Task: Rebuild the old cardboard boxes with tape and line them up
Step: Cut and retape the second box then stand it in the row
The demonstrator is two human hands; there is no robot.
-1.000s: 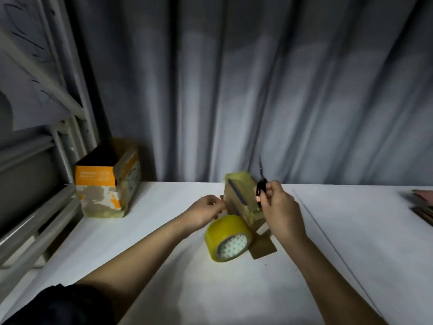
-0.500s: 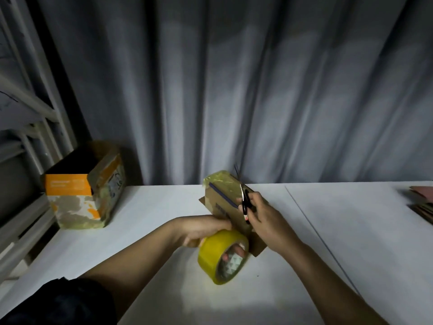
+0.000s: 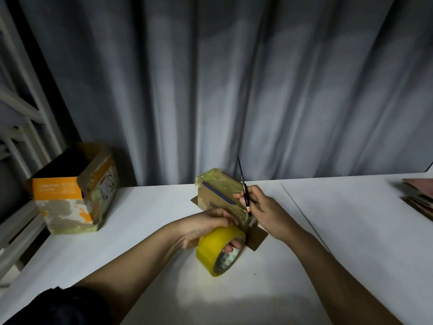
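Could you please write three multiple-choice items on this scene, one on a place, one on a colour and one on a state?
1. Where does the orange-and-white box stand?
A. at the table's left, by the curtain
B. at the table's right edge
C. on top of the small box

2. What colour is the tape roll?
A. red
B. yellow
C. blue

3. What is the right hand doing?
A. resting flat on the table
B. gripping the tape roll
C. holding scissors beside the taped small box

Answers: 1 A, it sits far left on the white table; 2 B, the roll gripped by the left hand is yellow; 3 C, its fingers are curled round the scissors, blades pointing up.
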